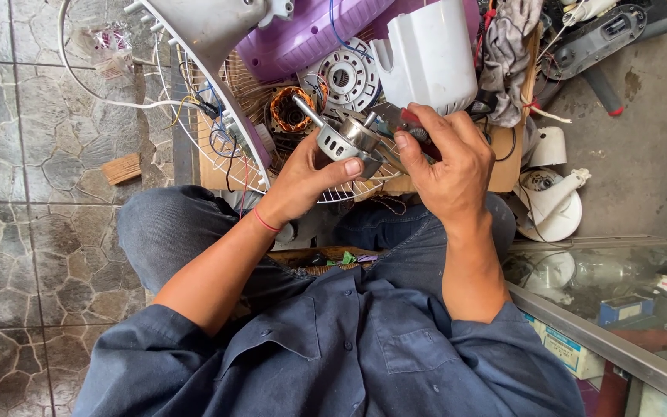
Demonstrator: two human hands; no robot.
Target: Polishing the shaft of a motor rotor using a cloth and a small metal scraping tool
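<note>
My left hand (306, 179) grips a silver fan motor rotor (345, 137) with a shaft sticking up to the left. My right hand (445, 158) holds red-handled pliers (404, 123), whose jaws touch the rotor's right end. Just behind the hands lie a copper-wound stator (291, 110), a round slotted metal motor cover (347, 76) and a white plastic motor housing (428, 55). All rest on a white wire fan guard (218, 147) over a wooden board (211, 174).
A purple plastic fan part (303, 35) and a grey fan blade (210, 27) lie at the top. White fan parts (553, 197) sit to the right on concrete. A glass counter (619, 301) stands at lower right. Stone tiles (25, 193) cover the left floor.
</note>
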